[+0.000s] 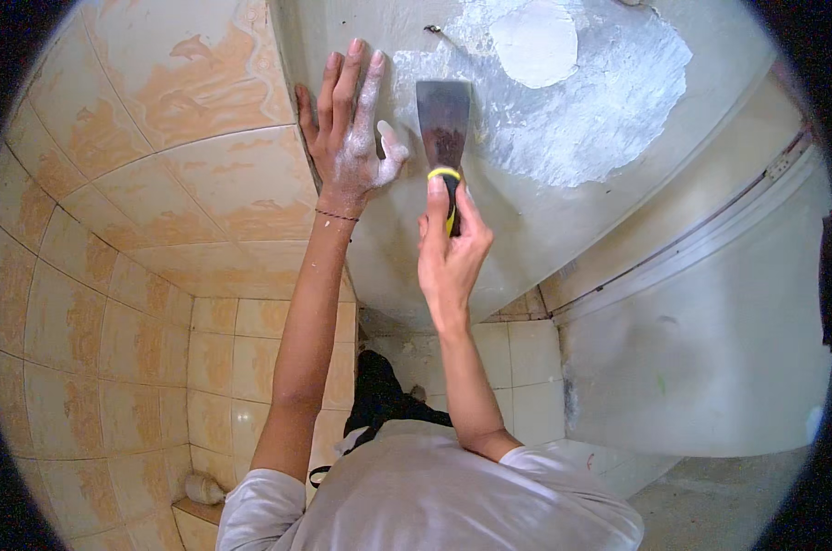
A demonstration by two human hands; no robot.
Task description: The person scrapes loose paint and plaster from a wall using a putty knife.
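Note:
My right hand (453, 243) is closed round the black and yellow handle of a putty knife (444, 119). Its wide, stained metal blade points up and lies close to the grey wall (489, 220); whether the edge touches cannot be made out. To the left, my left hand (347, 138) rests flat on the wall beside the tiled edge, fingers stretched up and thumb out. White powder coats its thumb, index finger and back. Above and right of the blade spreads a rough whitish patch (618, 110), with a smoother white round area (535, 44) at its top.
Cream and orange tiles (223, 184) cover the wall on the left. A small dark nail or hook (432, 29) sticks out above the blade. On the right stands a pale door (691, 321) with its frame. A rounded object (204, 489) sits on a ledge at lower left.

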